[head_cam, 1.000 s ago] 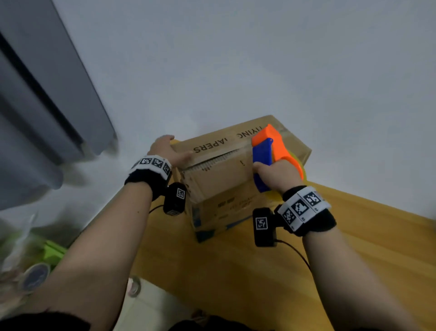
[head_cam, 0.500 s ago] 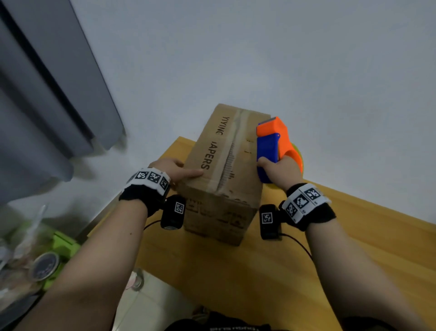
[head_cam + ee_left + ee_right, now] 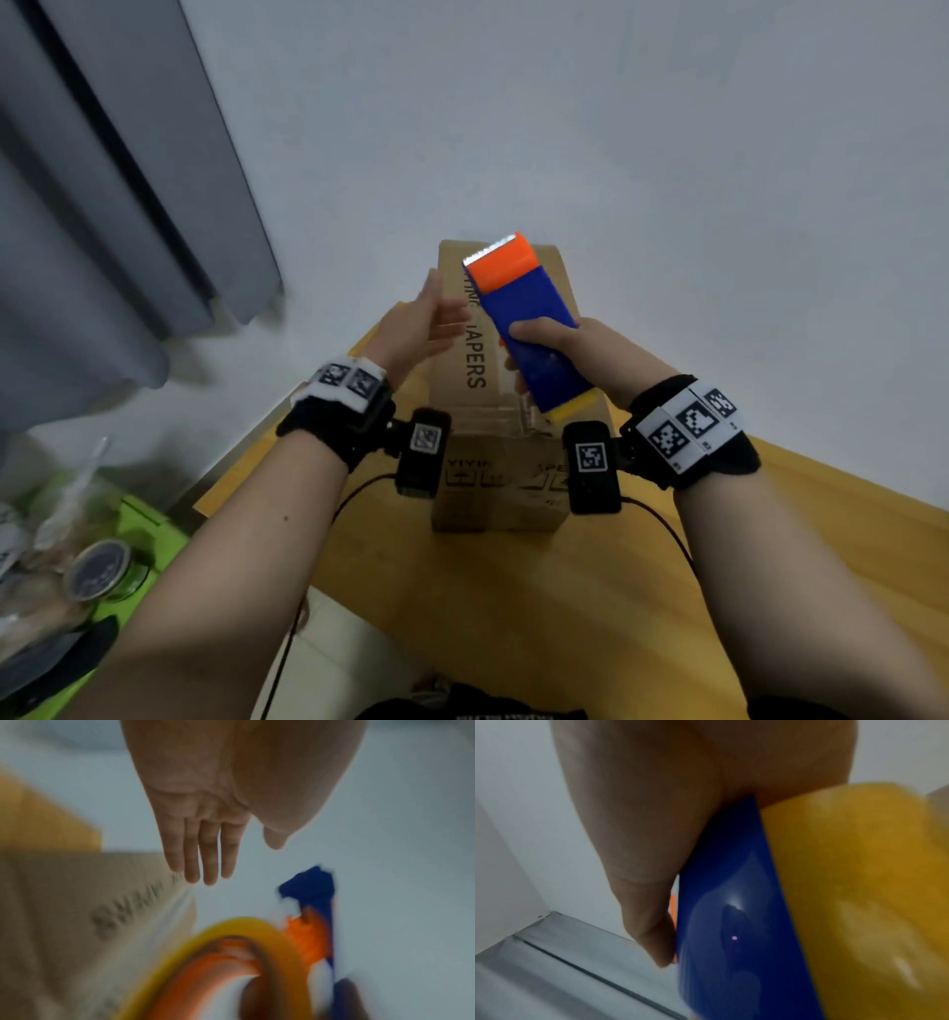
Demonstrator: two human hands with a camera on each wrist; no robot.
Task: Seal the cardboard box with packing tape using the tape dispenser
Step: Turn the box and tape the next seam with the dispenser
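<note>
Blue and orange plastic fills the right hand's (image 3: 570,344) grip: thumb and fingers are curled round the blue body of the tape dispenser (image 3: 529,329), with the thumb lying along its left edge in the right wrist view. The dispenser is held above the top of the cardboard box (image 3: 493,478), tilted, its orange end with the serrated cutter pointing away from the person and its yellow roll of packing tape (image 3: 864,882) at the near end, just above the box's near top edge. The left hand (image 3: 416,329) has a loose, spread grip that holds nothing: its fingers (image 3: 205,852) are straight and close together, thumb apart, palm turned toward the dispenser, hovering over the left part of the box top beside the printed lettering; whether the fingertips touch the cardboard I cannot tell, as the left wrist view is blurred. The box stands lengthwise on the far corner of the wooden table (image 3: 565,606), close to the pale wall (image 3: 616,154). A grey curtain (image 3: 102,205) hangs at the left, and below it lies a green tray (image 3: 149,534) with a round tin (image 3: 97,570).
</note>
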